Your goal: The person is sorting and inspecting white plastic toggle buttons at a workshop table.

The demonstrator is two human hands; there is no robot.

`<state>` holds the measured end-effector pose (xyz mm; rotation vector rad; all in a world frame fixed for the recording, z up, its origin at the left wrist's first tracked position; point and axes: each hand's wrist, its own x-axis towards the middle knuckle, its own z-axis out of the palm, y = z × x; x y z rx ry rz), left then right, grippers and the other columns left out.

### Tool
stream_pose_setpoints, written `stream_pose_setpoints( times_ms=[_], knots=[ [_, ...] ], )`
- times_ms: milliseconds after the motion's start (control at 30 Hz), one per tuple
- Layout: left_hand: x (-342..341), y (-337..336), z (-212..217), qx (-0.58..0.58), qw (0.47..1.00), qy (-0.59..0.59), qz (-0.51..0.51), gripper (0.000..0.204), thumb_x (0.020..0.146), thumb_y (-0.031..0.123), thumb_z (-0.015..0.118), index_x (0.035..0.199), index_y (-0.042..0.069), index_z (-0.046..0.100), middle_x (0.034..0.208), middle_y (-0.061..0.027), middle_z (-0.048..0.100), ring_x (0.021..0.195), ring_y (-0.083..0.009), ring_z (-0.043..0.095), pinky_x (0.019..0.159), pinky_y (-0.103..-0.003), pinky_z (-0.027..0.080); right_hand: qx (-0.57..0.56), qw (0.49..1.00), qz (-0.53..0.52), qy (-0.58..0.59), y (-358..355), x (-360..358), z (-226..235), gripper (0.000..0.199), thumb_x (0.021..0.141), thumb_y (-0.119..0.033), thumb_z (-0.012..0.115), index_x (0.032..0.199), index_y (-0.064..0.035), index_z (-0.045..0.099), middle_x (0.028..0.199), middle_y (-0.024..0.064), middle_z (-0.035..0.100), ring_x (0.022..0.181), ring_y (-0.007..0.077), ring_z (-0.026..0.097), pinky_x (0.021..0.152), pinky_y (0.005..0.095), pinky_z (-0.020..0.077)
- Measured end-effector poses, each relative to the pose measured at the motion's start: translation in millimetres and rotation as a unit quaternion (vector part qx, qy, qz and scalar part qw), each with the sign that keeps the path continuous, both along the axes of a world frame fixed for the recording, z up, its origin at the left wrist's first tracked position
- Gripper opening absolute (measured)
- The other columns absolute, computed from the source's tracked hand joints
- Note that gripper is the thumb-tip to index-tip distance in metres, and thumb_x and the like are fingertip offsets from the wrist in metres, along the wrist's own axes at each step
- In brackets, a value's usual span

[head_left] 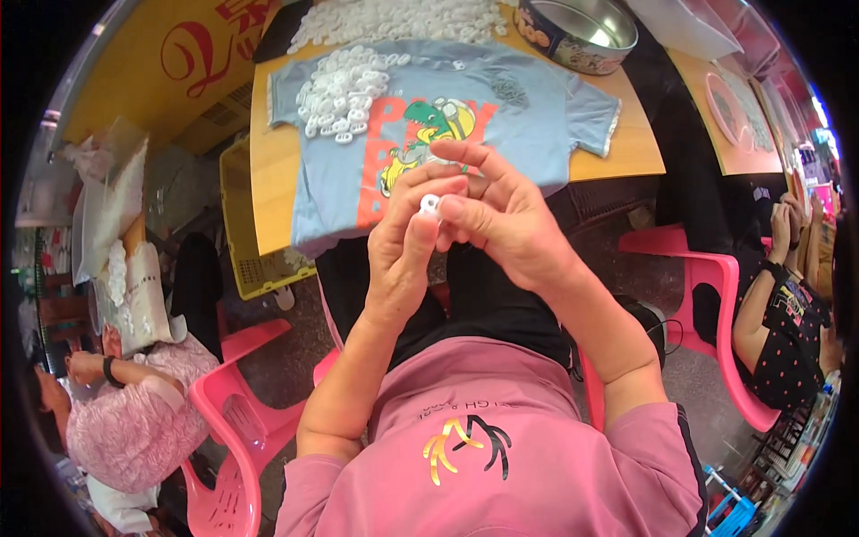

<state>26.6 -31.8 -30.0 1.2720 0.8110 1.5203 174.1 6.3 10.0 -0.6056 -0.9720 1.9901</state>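
A small white plastic piece (429, 205) with a round hole sits between my two hands, in front of my body and above the near edge of the shirt. My left hand (399, 243) pinches it between thumb and fingers. From the other side my right hand (512, 224) presses its thumb against the same piece, some fingers raised. What lies behind the thumbs is hidden. Beyond the hands, a blue T-shirt (335, 192) with a dinosaur print covers the table. A heap of similar white pieces (340, 94) lies on its left part, and a small pile of thin grey bits (509, 92) on its right.
More white pieces (394, 22) spread along the table's far side. A round metal tin (582, 40) stands at far right. A yellow crate (240, 228) is left of the wooden table (268, 210). Pink chairs (237, 385) and seated people flank me on both sides.
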Motion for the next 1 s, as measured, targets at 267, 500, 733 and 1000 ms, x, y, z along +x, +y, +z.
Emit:
stream_pose_setpoints(
  times_ms=[267,500,733,1000],
  knots=[
    [1.3,-6.0,6.8,0.008,0.997,-0.080,-0.021,0.041,0.101,0.037,0.055,0.116,-0.001,0.063,0.126,-0.0126,0.057,0.130,-0.0303,0.046,0.103,-0.041,0.041,-0.044,0.996,0.028,0.066,-7.3,-5.5,0.1,0.071,0.093,-0.006,0.067,0.151,-0.0075,0.026,0.111,0.0068,0.062,0.098,0.0118,0.061,0.083,0.0275,0.0533],
    [-3.3,0.2,6.7,0.029,0.994,-0.099,-0.025,0.034,0.098,0.033,0.061,0.109,0.001,0.066,0.118,-0.0099,0.061,0.128,-0.0306,0.047,0.102,-0.041,0.042,-0.031,0.996,0.018,0.082,-8.3,-11.7,1.7,0.074,0.092,-0.008,0.068,0.152,-0.0072,0.024,0.110,0.0048,0.062,0.103,0.0114,0.059,0.084,0.0274,0.0523],
    [-17.7,0.6,15.8,-0.019,0.997,-0.067,0.046,0.033,0.097,0.026,0.063,0.116,0.000,0.065,0.118,-0.0097,0.060,0.116,-0.0214,0.054,0.096,-0.034,0.046,0.053,0.996,0.067,-0.029,12.4,-12.4,7.4,0.058,0.096,-0.014,0.065,0.146,-0.0035,0.038,0.103,0.0045,0.065,0.087,0.0104,0.061,0.077,0.0247,0.0509],
    [-155.0,23.5,15.7,-0.091,0.914,0.136,0.370,0.028,0.096,0.013,0.064,0.122,0.000,0.064,0.093,0.0033,0.059,0.081,-0.0034,0.054,0.076,-0.017,0.045,0.449,0.730,-0.211,-0.469,158.6,27.1,-23.3,0.019,0.090,-0.016,0.067,0.103,-0.0037,0.072,0.093,0.0081,0.070,0.079,0.0175,0.064,0.072,0.0296,0.0498]
  ],
)
